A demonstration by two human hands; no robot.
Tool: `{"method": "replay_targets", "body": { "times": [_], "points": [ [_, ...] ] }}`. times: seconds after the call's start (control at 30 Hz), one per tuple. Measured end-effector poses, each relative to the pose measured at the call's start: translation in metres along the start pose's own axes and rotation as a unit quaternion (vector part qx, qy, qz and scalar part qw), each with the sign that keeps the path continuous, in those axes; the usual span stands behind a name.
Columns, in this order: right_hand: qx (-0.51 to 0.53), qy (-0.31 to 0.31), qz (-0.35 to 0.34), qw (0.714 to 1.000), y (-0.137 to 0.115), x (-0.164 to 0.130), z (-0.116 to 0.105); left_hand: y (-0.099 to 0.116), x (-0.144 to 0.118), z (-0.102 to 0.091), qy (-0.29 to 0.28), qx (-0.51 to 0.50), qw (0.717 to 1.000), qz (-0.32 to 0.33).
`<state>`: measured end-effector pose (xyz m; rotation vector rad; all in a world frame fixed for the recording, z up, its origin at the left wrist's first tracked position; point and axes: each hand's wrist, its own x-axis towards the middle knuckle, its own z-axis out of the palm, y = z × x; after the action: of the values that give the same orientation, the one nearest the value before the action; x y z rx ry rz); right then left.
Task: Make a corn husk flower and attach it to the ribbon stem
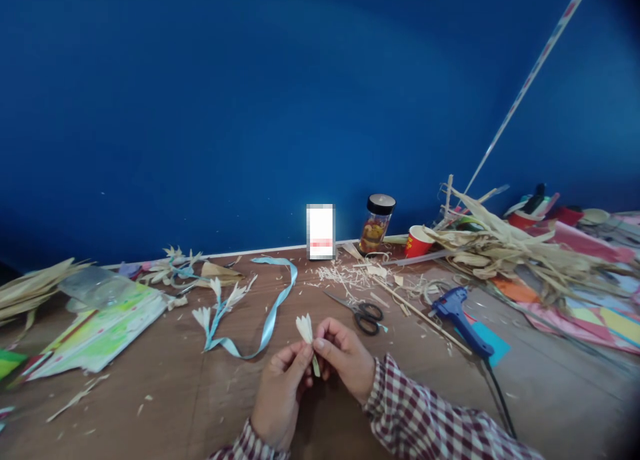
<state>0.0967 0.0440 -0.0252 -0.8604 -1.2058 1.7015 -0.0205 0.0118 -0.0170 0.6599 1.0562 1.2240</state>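
Both hands are at the near middle of the table [160, 413], pinching a small white flower [305, 328] between them. The left hand [285, 383] grips its lower part between thumb and fingers, and the right hand [346, 357] pinches it from the other side, thumb and forefinger meeting just below the petals. The flower stands nearly upright, petals up, with a short greenish stem end showing under the fingertips. Checked sleeves [420, 407] cover the wrists. Just beyond the right hand lie black-handled scissors [367, 318], resting on the tabletop with the blades pointing left. To the left of the hands, a light blue ribbon [273, 320] curves across the wood, its near end reaching a spray of white flowers [216, 313] with a blue-wrapped stem. On the right, a blue glue gun [463, 321] lies near a long thin stick [415, 308], partly over a piece of blue paper [493, 343]. Pale shreds [345, 273] are scattered beyond the scissors. Near the wall [225, 113] stand a dark-lidded jar [377, 227] and a tilted red cup [417, 243], with a heap of dried leaves [480, 250] to their right. At far left lies a green-and-yellow painted sheet [107, 333].
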Motion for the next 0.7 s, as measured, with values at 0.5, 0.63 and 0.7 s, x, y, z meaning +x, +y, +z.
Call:
{"method": "replay_targets", "body": {
  "times": [0.5, 0.63, 0.7],
  "points": [
    [-0.046, 0.043, -0.010, 0.998, 0.000, -0.008, 0.009, 0.001, -0.005, -0.003, 0.048, 0.171, 0.982, 0.070],
    [-0.125, 0.027, -0.054, 0.990, -0.014, -0.017, 0.012, 0.002, -0.008, 0.000, 0.074, 0.153, 0.984, 0.051],
    [-0.199, 0.015, -0.088, 0.976, -0.022, -0.022, 0.014, 0.004, -0.010, 0.003, 0.094, 0.150, 0.983, 0.052]
  ]
}}
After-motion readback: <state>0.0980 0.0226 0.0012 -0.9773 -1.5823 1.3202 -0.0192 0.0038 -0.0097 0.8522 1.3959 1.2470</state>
